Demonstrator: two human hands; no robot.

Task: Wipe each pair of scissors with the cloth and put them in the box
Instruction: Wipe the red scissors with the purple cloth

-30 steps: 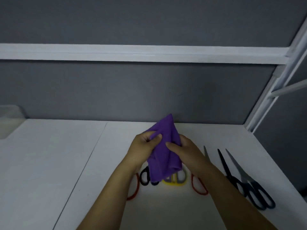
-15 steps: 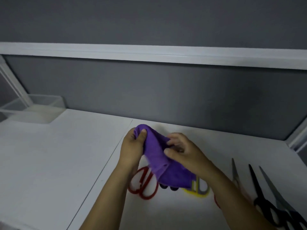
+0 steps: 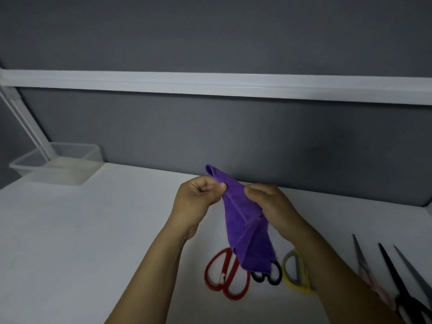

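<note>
Purple cloth [image 3: 243,220] hangs between both hands: the left hand [image 3: 198,199] pinches its top fold, and the right hand [image 3: 273,206] grips its right edge. Below the cloth, red scissors [image 3: 224,274], black scissors [image 3: 268,276] and yellow scissors [image 3: 295,272] lie untouched. The box [image 3: 58,164] sits far to its left. The step looks like readying the cloth; next, one hand must let go to lift a pair.
</note>
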